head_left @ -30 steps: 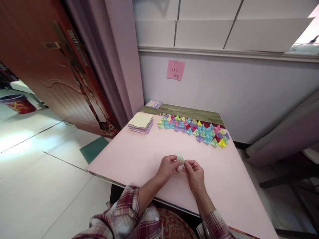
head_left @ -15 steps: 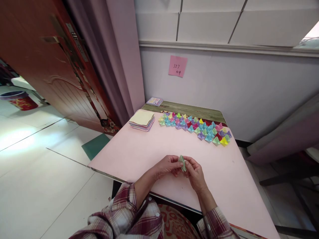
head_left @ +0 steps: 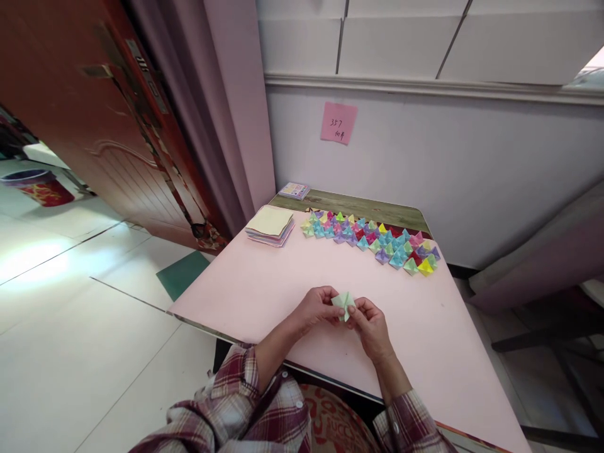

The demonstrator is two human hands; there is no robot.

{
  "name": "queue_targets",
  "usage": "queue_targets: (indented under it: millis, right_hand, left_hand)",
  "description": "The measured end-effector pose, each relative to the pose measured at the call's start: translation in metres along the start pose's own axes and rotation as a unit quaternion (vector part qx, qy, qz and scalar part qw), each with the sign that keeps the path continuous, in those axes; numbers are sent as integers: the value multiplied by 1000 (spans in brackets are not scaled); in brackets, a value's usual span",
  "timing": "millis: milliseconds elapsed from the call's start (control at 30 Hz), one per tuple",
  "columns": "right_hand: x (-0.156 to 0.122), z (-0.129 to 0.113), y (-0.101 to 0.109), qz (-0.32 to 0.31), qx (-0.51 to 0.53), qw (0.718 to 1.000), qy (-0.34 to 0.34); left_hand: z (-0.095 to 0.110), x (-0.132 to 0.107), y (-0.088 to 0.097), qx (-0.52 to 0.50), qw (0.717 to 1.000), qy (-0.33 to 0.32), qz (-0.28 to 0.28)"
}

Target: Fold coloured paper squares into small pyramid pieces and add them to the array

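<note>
A pale green folded paper piece (head_left: 343, 303) is held just above the near part of the pink tabletop (head_left: 245, 283). My left hand (head_left: 317, 308) pinches its left side between thumb and fingers. On its right edge, my right hand (head_left: 369, 324) is closed with thumb and fingertips. The paper's broad, creased face is turned toward me, with a fold running down the middle. Fingertips behind the paper are partly hidden. Farther back on the table stand rows of folded paper pieces (head_left: 363, 242) in many colours.
At the back left lies a stack of square paper sheets (head_left: 270, 225), cream on top. Behind it is a small printed packet (head_left: 294, 190). A pink note (head_left: 338, 123) sticks to the wall. A brown door (head_left: 94, 119) and a bin (head_left: 38, 187) are at left.
The green paper has gone from a narrow, edge-on shape to a wider one with its flat face showing. Both hands keep hold of it, and the view has shifted slightly.
</note>
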State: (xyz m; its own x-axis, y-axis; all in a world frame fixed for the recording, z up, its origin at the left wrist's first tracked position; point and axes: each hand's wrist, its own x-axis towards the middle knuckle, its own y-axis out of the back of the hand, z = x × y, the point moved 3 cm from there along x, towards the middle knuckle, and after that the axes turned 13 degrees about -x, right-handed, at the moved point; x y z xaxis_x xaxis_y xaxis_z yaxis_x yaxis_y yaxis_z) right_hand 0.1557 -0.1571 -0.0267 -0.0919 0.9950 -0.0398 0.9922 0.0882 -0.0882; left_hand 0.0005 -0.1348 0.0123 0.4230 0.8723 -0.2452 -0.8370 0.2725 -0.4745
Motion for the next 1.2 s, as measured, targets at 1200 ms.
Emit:
queue_targets:
  millis: [1200]
  right_hand:
    - [-1, -4, -1, 55, -117, 988, 87]
  left_hand:
    - [-15, -4, -10, -64, 991, 4, 114]
